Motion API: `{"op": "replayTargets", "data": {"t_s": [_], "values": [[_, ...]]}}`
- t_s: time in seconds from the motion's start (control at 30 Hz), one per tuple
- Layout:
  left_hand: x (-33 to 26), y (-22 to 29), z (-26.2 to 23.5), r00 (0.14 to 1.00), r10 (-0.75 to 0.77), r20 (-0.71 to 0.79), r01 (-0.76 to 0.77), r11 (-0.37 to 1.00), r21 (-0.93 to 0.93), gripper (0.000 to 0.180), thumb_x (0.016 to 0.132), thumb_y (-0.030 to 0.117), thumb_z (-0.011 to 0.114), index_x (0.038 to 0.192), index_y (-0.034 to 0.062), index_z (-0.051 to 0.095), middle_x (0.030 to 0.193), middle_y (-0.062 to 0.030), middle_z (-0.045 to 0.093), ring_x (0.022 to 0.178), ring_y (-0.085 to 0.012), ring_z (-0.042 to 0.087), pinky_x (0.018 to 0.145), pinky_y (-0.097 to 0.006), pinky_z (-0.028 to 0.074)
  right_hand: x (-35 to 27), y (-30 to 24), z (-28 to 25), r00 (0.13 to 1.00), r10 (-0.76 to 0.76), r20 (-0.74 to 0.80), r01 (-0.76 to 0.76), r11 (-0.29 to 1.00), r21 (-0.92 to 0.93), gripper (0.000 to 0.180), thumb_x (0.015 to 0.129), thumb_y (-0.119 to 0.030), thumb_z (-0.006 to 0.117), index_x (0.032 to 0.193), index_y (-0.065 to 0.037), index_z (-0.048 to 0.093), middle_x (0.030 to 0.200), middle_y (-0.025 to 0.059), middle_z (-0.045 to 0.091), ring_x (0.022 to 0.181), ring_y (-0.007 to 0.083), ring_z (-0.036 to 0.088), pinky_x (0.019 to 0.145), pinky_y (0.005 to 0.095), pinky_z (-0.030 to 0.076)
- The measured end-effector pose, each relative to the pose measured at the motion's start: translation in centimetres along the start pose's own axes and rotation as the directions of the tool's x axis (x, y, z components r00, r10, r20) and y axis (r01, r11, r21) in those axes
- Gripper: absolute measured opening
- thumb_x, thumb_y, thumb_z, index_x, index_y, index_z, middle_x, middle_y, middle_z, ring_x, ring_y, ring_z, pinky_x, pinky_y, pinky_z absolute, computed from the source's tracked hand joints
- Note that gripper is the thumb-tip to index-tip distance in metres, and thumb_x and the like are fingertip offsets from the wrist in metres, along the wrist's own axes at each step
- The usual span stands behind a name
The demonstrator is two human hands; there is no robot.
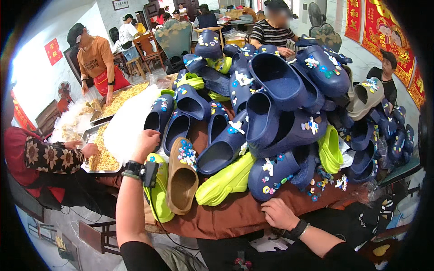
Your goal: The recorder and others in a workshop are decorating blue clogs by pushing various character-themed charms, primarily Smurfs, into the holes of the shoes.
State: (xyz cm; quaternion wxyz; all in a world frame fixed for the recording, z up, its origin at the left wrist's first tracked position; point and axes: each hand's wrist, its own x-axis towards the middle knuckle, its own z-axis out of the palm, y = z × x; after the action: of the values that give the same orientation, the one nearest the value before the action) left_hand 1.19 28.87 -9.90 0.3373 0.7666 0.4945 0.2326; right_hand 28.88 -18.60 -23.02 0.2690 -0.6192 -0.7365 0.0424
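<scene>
A big heap of navy clogs (276, 77) with small coloured charms covers the table in front of me. At the heap's left side, my left hand (148, 141) has its fingers on the heel rim of a navy clog (159, 115). Below that hand are a lime-green clog (158, 192) and a brown clog (183, 180) with blue and white charms. My right hand (279, 214) rests at the table's near edge on the brown cloth (217, 221), with bent fingers and nothing visible in them. Just above it sits a navy clog (272, 178) with charms.
Loose charms (323, 183) lie right of the heap. Metal trays (101, 156) of small yellow pieces stand at the left, where a person in an orange shirt (97, 58) and a flowered sleeve (52, 156) are at work. A person in a striped shirt (275, 34) sits across the table.
</scene>
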Motion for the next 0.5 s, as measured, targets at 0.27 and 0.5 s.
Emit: {"op": "replayTargets", "data": {"t_s": [0.27, 0.5], "values": [[5.5, 1.0, 5.9, 0.902, 0.253, -0.349, 0.06, 0.728, 0.683, 0.031, 0.084, 0.026, 0.072, 0.099, -0.0002, 0.064, 0.1, -0.0219, 0.07, 0.096, -0.0384, 0.07, 0.085, -0.048, 0.056, 0.1, 0.0, -0.2, 0.998, 0.057, -0.01, -0.057, 0.998, 0.027, 0.021, 0.08, -0.009, 0.067, 0.101, -0.006, 0.066, 0.109, 0.0083, 0.065, 0.106, 0.0298, 0.06, 0.094, 0.042, 0.046], [9.0, -0.7, 3.7, 0.945, 0.054, -0.323, 0.143, 0.82, 0.554, 0.046, 0.083, 0.038, 0.078, 0.104, -0.0021, 0.069, 0.106, -0.0242, 0.07, 0.102, -0.0398, 0.067, 0.089, -0.047, 0.054, 0.2, -0.2, -0.2, 0.998, 0.063, -0.003, -0.063, 0.998, 0.015, 0.021, 0.079, -0.01, 0.067, 0.1, -0.006, 0.067, 0.108, 0.0075, 0.066, 0.104, 0.0286, 0.06, 0.094, 0.0417, 0.046]]}}
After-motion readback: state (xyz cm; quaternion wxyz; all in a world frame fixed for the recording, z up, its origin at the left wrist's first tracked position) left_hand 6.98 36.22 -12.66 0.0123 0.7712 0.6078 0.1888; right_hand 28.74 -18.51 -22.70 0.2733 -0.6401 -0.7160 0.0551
